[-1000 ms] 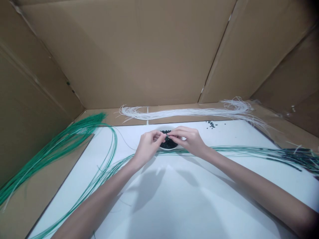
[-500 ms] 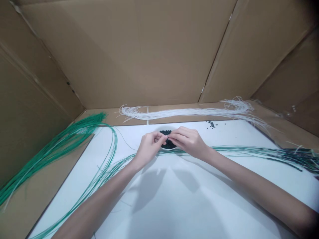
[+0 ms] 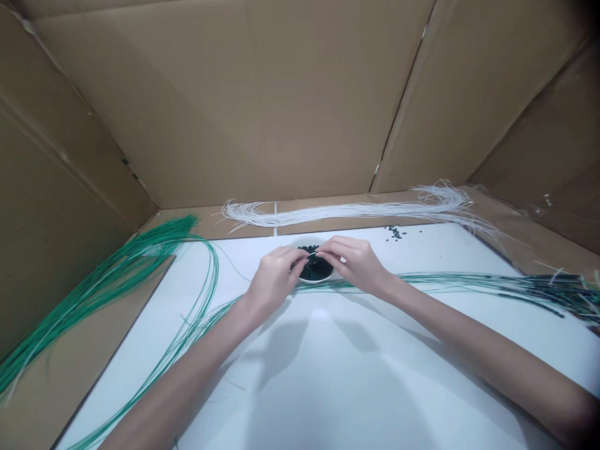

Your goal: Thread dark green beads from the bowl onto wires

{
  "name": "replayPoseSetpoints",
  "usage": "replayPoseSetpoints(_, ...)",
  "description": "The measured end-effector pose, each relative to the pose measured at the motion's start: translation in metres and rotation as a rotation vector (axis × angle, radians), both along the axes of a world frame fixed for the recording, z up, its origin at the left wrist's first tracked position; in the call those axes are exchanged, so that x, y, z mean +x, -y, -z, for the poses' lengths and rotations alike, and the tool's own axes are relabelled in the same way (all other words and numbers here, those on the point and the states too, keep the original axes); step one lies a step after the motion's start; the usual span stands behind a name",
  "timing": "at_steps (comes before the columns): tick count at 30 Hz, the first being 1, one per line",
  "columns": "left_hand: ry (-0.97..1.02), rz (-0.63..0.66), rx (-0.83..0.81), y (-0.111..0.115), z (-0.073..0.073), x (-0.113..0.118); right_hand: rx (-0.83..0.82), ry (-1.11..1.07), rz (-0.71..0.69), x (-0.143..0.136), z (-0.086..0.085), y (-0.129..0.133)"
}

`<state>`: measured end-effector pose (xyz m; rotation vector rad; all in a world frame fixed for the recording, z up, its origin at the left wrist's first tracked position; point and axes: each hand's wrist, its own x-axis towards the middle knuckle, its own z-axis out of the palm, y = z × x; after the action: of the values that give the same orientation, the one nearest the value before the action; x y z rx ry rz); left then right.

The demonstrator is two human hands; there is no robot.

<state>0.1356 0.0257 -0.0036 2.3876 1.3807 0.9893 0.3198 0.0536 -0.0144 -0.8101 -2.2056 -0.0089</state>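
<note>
- Green strands (image 3: 450, 277), too many to count, cross the surface (image 3: 328, 375); from the bowl, dark 3 o'clock ends look beaded, plain 8 o'clock lengths unbeaded.
- Two hands, left hand (image 3: 272, 278) and right hand (image 3: 359, 264): fingers pinched narrow on one thin pale piece (image 3: 312, 254).
- One bowl (image 3: 315, 282), beneath them: uncounted dark beads (image 3: 315, 270).
- 2 o'clock: scattered beads (image 3: 396, 233), uncountable.
- 12 o'clock: one white strand bundle (image 3: 328, 213).

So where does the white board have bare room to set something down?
Bare: the near middle of the white board, between the forearms; also between the scattered dark bits and green strands. Crowded: the bowl, with left hand and right hand above.
</note>
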Motion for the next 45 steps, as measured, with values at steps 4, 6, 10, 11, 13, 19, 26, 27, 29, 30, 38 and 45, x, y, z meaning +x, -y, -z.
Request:
replayPoseSetpoints(4, -0.026, -0.018, 0.076, -0.001, 0.005, -0.001, -0.016, -0.001, 0.011, 0.000, -0.001, -0.001)
replayPoseSetpoints(6, -0.023, -0.017, 0.054, 0.000, 0.004, 0.000, -0.004, 0.008, 0.004, -0.001, -0.001, 0.000)
replayPoseSetpoints(10, 0.011, -0.008, -0.036, 0.002, 0.000, 0.002, 0.012, 0.018, -0.030, -0.004, -0.001, 0.003)
replayPoseSetpoints(11, 0.028, -0.009, -0.053, 0.002, -0.001, 0.002, 0.000, 0.010, -0.034, -0.004, -0.001, 0.003)
replayPoseSetpoints(13, 0.063, -0.021, -0.077, 0.001, -0.004, 0.001, -0.071, -0.006, -0.033, -0.004, -0.002, 0.001)
replayPoseSetpoints(19, 0.237, -0.117, -0.224, -0.012, -0.005, -0.012, -0.463, 0.292, -0.010, -0.007, -0.007, -0.023)
replayPoseSetpoints(26, 0.358, -0.083, -0.387, -0.020, -0.001, -0.017, -0.475, 0.496, -0.029, -0.025, 0.011, -0.035)
replayPoseSetpoints(27, 0.382, -0.075, -0.405, -0.021, 0.001, -0.017, -0.452, 0.475, -0.027, -0.025, 0.014, -0.035)
replayPoseSetpoints(29, 0.431, -0.059, -0.444, -0.023, 0.004, -0.017, -0.422, 0.426, -0.032, -0.024, 0.017, -0.034)
replayPoseSetpoints(30, 0.456, -0.052, -0.461, -0.024, 0.005, -0.017, -0.420, 0.403, -0.040, -0.023, 0.017, -0.033)
replayPoseSetpoints(38, 0.541, -0.003, -0.522, -0.024, 0.009, -0.015, -0.467, 0.299, -0.122, -0.011, 0.000, -0.019)
replayPoseSetpoints(45, 0.481, -0.030, -0.468, -0.020, 0.009, -0.014, -0.448, 0.105, -0.134, -0.008, 0.007, -0.016)
